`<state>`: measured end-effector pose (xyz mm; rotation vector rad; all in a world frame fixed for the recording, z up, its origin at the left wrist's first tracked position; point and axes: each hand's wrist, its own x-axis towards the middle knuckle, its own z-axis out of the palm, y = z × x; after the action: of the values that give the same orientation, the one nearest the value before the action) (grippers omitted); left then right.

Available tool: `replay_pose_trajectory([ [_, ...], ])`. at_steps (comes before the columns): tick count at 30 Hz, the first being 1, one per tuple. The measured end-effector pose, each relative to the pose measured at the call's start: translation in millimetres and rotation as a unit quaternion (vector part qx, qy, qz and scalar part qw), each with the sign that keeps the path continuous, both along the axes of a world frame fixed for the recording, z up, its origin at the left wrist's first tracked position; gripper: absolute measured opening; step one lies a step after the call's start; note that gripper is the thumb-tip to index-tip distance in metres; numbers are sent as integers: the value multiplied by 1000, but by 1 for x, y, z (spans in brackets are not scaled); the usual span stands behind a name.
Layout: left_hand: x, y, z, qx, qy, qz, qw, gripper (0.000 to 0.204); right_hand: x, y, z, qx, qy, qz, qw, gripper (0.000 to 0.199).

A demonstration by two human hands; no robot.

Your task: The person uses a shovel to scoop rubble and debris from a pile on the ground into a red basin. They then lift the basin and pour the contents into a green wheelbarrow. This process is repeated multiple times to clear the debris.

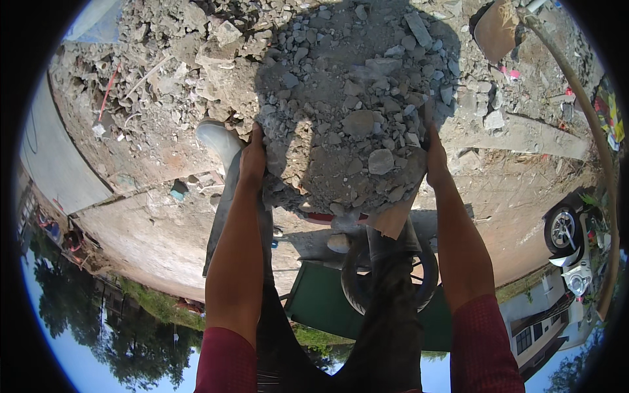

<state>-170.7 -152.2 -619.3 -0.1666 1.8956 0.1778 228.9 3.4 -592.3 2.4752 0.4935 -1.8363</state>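
Observation:
Between my two hands is a wide heap of grey rubble [341,147], broken stones mixed with fine dirt. Whatever carries it is mostly hidden; a strip of red edge [327,217] and a tan flat piece [391,219] show at its near side. My left hand [253,157] is closed on the left side of this load, thumb pointing away from me. On the opposite side my right hand [438,157] grips it in the same way. The fingers of both hands are largely hidden beneath or behind the load.
My grey boot [219,139] stands left of the load. Behind my legs are a wheel [354,288] and a green panel [314,295]. Loose rubble [177,46] covers the ground ahead. A bent pole [576,92] and a parked motorbike [573,262] are at the right.

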Motion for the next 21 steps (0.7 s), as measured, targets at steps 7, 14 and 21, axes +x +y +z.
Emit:
replay_pose_trajectory([
  [7, 24, 17, 14, 23, 23, 33, 999, 96, 25, -14, -27, 11, 1, -66, 998, 98],
  [14, 34, 3, 89, 120, 77, 124, 982, 82, 5, -25, 47, 36, 19, -118, 992, 78],
  [21, 68, 11, 272, 149, 74, 156, 974, 75, 38, -29, 233, 150, 7, -33, 988, 79],
])
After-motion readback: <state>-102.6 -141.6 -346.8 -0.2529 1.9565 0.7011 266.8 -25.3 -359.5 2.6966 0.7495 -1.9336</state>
